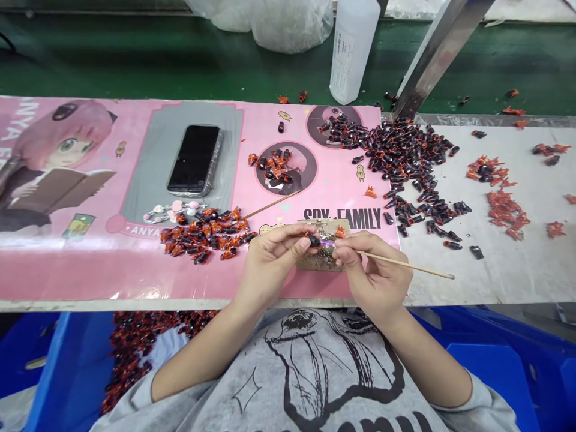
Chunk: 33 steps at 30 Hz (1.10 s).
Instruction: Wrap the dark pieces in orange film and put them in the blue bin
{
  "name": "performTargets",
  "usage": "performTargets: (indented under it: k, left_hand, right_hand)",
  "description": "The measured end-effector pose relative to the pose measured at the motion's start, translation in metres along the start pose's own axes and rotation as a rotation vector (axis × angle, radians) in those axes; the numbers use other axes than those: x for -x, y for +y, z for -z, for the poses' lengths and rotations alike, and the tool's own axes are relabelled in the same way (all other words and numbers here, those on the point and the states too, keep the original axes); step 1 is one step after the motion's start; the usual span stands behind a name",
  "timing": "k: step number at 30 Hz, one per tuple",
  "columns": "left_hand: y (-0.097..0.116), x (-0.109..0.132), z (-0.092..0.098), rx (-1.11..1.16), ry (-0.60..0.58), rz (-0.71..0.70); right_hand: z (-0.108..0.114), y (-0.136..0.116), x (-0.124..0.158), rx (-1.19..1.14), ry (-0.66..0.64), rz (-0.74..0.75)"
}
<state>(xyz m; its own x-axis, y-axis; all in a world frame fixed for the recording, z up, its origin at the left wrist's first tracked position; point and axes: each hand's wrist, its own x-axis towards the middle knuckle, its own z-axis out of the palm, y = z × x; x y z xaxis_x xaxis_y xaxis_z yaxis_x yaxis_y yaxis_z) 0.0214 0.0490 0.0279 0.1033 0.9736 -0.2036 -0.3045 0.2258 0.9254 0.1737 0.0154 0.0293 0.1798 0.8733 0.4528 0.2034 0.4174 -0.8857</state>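
Between the fingertips of my left hand (279, 252) is a small black plastic part (312, 240). My right hand (375, 270) pinches a thin wooden stick (407, 263), whose pale tip points to the right. Its other end reaches toward the black part, where a purple bit (327, 243) shows between my hands. Beneath them lies a small brown board (310, 262) with tangled metallic-looking bits on it. Left of my left hand is a pile of orange-and-black parts (211, 237), with a second thin stick (272, 204) beside it.
A large heap of black parts (405, 156) lies to the right, near a metal post (432, 66). Orange pieces (508, 213) are farther right. A phone (194, 161), a bead bracelet (175, 210) and a white bottle (353, 51) stand around. A blue bin (67, 372) holds many parts below.
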Motion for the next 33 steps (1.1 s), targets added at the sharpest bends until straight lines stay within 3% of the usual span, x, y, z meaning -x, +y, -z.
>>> performTargets:
  k: [9, 24, 28, 33]
  left_hand:
    - [0.004, 0.006, -0.003, -0.055, -0.054, -0.037]
    - [0.009, 0.011, -0.010, -0.092, -0.063, -0.053]
    - [0.010, 0.011, -0.010, -0.092, -0.061, -0.048]
    - [0.011, 0.012, -0.007, -0.072, -0.064, -0.044]
  right_hand:
    - [0.000, -0.007, -0.008, -0.213, 0.119, -0.316]
    - [0.000, -0.004, -0.007, -0.199, 0.100, -0.337]
    - [0.003, -0.004, -0.006, -0.234, 0.150, -0.258]
    - [0.036, -0.010, -0.021, -0.102, 0.452, 0.025]
